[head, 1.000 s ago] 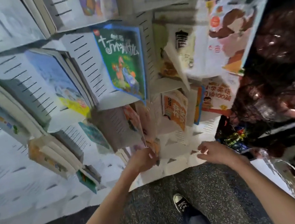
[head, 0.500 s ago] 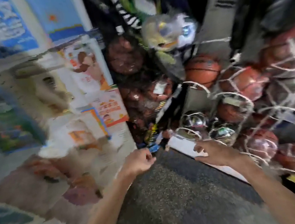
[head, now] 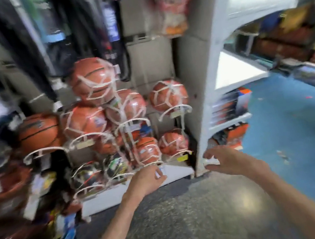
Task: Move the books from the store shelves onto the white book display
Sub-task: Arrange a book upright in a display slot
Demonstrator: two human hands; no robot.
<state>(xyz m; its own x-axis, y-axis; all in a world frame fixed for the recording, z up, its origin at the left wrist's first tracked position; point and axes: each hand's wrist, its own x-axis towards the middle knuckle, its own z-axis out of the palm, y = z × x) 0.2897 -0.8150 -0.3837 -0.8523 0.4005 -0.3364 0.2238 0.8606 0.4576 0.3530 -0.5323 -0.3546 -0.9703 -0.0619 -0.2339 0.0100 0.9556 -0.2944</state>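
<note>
Both hands out front, nothing held, facing the ball rack.

Left hand [head: 146,180] and right hand [head: 224,159] hover low with loosely curled fingers, both empty. Orange basketballs in white netting [head: 92,81] fill the wire rack straight ahead. The white store shelves [head: 233,69] stand to the right, and a few blurry book-like items [head: 227,105] sit on a lower shelf there. Speckled grey floor [head: 189,218] lies near.

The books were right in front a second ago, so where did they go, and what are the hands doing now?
The view swung right, away from the white book display, which is out of sight now. A rack of netted basketballs and a white shelf unit fill the view instead. The left hand came off the display's books. Unchanged: both it and the right hand reach forward holding nothing.
</note>
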